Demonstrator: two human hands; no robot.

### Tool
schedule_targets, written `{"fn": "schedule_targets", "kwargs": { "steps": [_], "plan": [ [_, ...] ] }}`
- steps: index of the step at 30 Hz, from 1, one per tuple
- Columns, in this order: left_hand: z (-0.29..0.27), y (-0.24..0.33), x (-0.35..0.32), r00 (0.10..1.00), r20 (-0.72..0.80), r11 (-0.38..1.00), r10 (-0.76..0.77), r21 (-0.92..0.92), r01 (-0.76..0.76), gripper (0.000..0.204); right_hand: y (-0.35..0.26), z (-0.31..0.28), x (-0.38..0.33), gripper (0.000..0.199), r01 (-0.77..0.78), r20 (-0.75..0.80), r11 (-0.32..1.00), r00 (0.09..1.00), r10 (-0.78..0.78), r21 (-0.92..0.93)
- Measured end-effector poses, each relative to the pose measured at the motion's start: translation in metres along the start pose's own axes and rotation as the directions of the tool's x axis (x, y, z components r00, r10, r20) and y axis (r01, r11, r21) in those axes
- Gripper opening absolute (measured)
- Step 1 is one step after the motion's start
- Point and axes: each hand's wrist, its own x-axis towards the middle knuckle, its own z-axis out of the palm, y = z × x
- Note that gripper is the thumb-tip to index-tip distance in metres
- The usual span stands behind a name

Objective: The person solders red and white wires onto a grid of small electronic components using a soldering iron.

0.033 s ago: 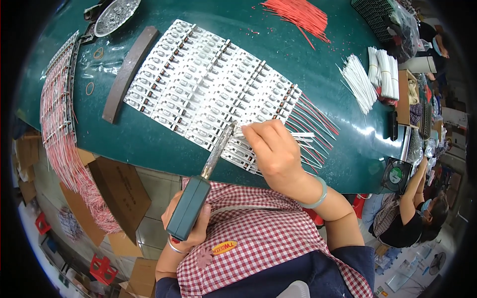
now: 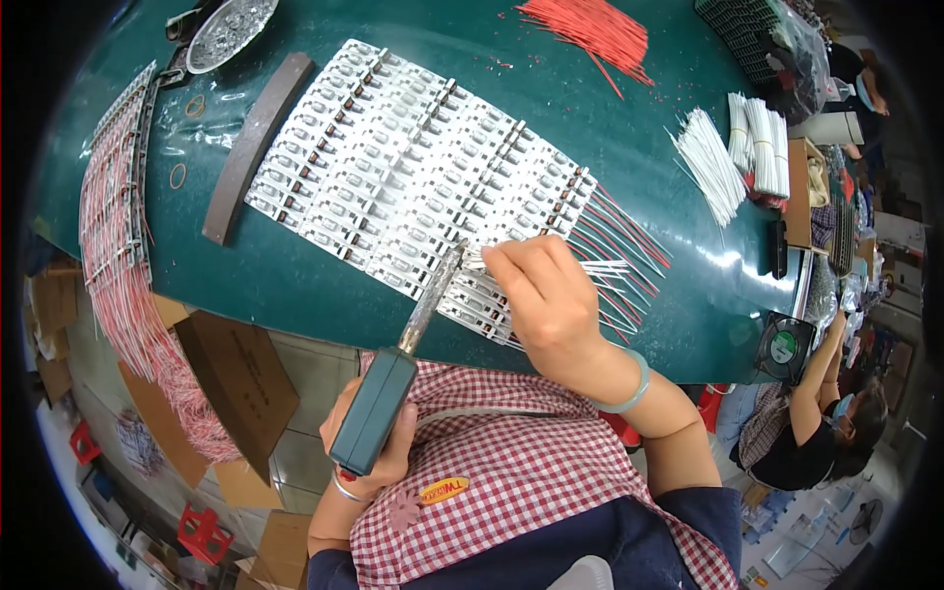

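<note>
My left hand (image 2: 398,444) is closed round the dark green handle of a soldering iron (image 2: 374,411). Its long metal barrel slants up and away, and the tip meets the near middle of a large panel of white circuit boards (image 2: 393,177). Close beside the tip, my right hand (image 2: 551,305) pinches thin white wires (image 2: 605,267) whose loose ends stick out to the right behind the fingers. Fingers partly hide the spot where wire, tip and board come together. Red and white wires (image 2: 629,231) trail from the panel's right edge.
Left of the panel lies a dark bar (image 2: 258,147). Wired strips (image 2: 113,187) hang over the table's left edge. A metal dish (image 2: 231,34), red wires (image 2: 590,34), white wire bundles (image 2: 762,147) and a small fan (image 2: 784,344) surround the work. A co-worker (image 2: 811,433) sits at right.
My right hand has shifted very slightly to the right, and the white wire ends behind it are spread a little differently. The soldering iron looks unmoved.
</note>
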Motion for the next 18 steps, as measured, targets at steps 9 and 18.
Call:
{"fn": "schedule_targets", "kwargs": {
  "steps": [9,18],
  "plan": [
    [0.004,-0.002,-0.003,0.992,0.066,0.993,-0.108,-0.05,0.111,0.025,0.013,0.006,-0.003,0.041,0.044,0.013,0.999,0.999,-0.044,-0.026],
    [0.002,0.016,0.023,0.997,0.08,1.0,0.004,0.023,-0.006,0.023,0.01,0.004,-0.001,0.041,0.031,0.042,0.999,0.999,-0.03,-0.03]
  ]
}}
